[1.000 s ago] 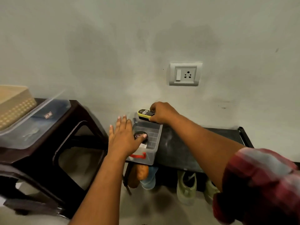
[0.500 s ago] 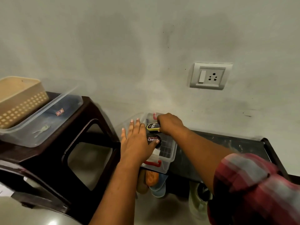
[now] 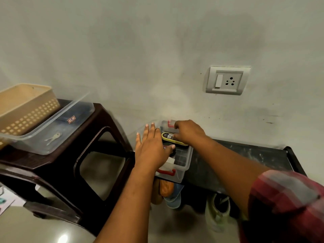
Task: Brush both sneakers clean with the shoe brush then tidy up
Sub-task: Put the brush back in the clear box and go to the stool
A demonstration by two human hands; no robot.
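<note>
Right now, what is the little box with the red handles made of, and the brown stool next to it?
The little box looks like clear plastic: you can see the things inside through its walls, and the red handles look like plastic too. The brown stool seems to be glossy moulded plastic, since its rounded edges shine, though it could be polished wood.
</note>
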